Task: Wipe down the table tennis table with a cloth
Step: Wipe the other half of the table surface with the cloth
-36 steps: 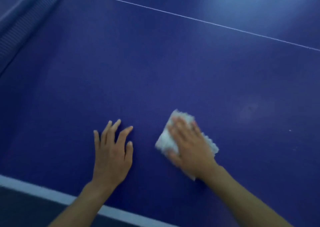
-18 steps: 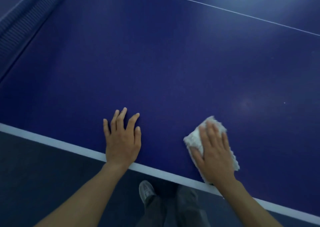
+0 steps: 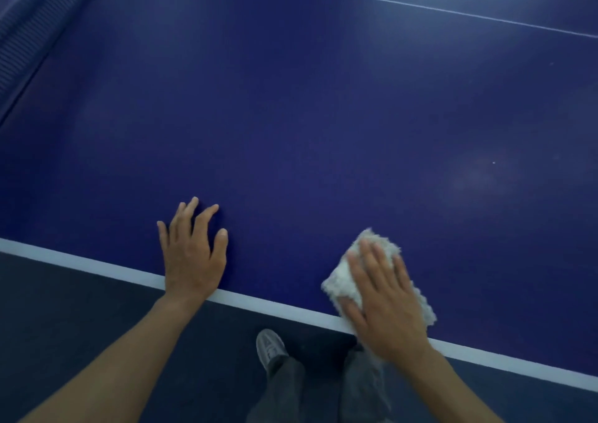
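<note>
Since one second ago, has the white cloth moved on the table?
Yes. The white cloth under the right hand slid toward the white edge line, which it now reaches.

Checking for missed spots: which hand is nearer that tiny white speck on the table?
Right. The right hand, pressing the cloth, lies below and left of the white speck; the left hand rests flat much farther left.

One head-worn camera looks forward and steeply down, close above the dark blue table tennis table [image 3: 323, 115], whose white edge stripe [image 3: 275, 307] crosses the frame at the wrists of the left hand [image 3: 194, 261] and right hand [image 3: 385, 306].
</note>
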